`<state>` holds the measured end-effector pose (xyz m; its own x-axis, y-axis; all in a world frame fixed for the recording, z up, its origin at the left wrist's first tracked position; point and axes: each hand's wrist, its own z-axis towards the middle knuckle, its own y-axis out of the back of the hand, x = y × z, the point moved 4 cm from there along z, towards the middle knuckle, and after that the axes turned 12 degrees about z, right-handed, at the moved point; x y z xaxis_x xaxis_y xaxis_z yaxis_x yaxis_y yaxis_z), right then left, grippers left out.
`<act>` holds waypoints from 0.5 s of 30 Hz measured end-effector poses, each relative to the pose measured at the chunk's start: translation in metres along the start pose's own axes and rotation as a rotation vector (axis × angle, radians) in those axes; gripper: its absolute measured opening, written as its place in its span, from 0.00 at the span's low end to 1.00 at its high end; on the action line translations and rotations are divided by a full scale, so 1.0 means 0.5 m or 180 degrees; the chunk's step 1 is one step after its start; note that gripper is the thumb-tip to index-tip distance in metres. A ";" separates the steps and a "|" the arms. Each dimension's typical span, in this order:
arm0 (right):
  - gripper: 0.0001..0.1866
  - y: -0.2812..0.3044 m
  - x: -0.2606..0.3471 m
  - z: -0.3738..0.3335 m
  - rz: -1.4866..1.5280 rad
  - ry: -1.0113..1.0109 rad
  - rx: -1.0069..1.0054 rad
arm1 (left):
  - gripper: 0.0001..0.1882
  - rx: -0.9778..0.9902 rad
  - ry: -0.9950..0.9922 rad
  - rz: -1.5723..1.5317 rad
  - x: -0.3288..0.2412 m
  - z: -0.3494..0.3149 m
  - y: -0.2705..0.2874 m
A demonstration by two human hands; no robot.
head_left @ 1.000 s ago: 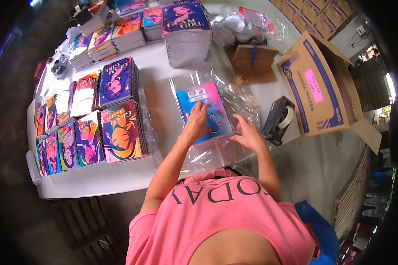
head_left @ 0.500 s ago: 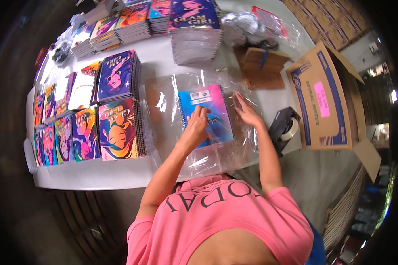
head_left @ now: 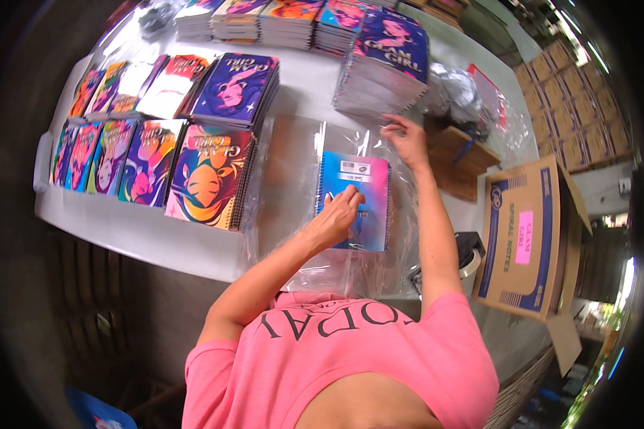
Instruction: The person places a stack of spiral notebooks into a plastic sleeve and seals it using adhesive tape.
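Observation:
A blue and pink spiral notebook (head_left: 376, 214) with a white label lies on a clear plastic sheet (head_left: 322, 275) at the table's near middle. My left hand (head_left: 338, 218) rests on its cover, fingers bent and a little apart. Past the notebook's far right corner, my right hand (head_left: 409, 141) is raised over the sheet's edge with fingers apart; I see nothing in it. Just beyond that hand stands a tall stack of spiral notebooks (head_left: 379, 89) with a dark purple cover on top.
Rows of colourful notebook stacks (head_left: 207, 175) cover the table's left side, with more stacks (head_left: 286, 28) along the back. To the right are a brown board stand (head_left: 454, 175), crumpled plastic (head_left: 456, 93), a black tape dispenser (head_left: 469, 247) and an open cardboard box (head_left: 501, 275).
My right hand has left the sheet beside the notebook and moved away from me toward the tall stack. My left hand stays on the notebook. The whole view has shifted and turned.

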<state>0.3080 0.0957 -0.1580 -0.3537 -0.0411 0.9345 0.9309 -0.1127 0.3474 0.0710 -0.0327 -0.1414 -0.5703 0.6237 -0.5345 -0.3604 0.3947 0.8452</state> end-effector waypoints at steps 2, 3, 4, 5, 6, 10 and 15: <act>0.30 0.005 0.015 -0.013 -0.0125 0.0487 -0.0131 | 0.33 -0.0037 -0.0059 0.0004 0.001 0.000 -0.002; 0.32 -0.003 0.092 -0.040 -0.0066 0.0683 0.0005 | 0.32 -0.0054 -0.0057 0.0005 0.006 -0.001 -0.004; 0.33 -0.004 0.162 -0.077 -0.0034 0.0867 0.0098 | 0.32 -0.0007 -0.0037 0.0043 0.006 -0.001 -0.007; 0.35 -0.028 0.201 -0.120 0.0016 0.0741 0.0907 | 0.33 0.0054 -0.0053 0.0079 0.004 0.001 -0.012; 0.36 -0.072 0.221 -0.154 0.0110 0.0640 0.1791 | 0.33 0.0083 0.0018 0.0139 0.011 -0.003 -0.016; 0.40 -0.136 0.166 -0.227 -0.1263 0.0858 0.2612 | 0.39 0.0168 0.0069 0.0324 0.011 -0.009 -0.027; 0.17 -0.106 0.101 -0.212 -0.0234 0.0691 0.2014 | 0.56 -0.0350 0.0743 0.0470 0.059 -0.040 -0.011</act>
<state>0.2312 -0.0055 -0.1377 -0.3669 -0.2615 0.8927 0.7543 0.4781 0.4501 0.0414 -0.0301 -0.1616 -0.7723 0.4921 -0.4019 -0.3313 0.2278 0.9156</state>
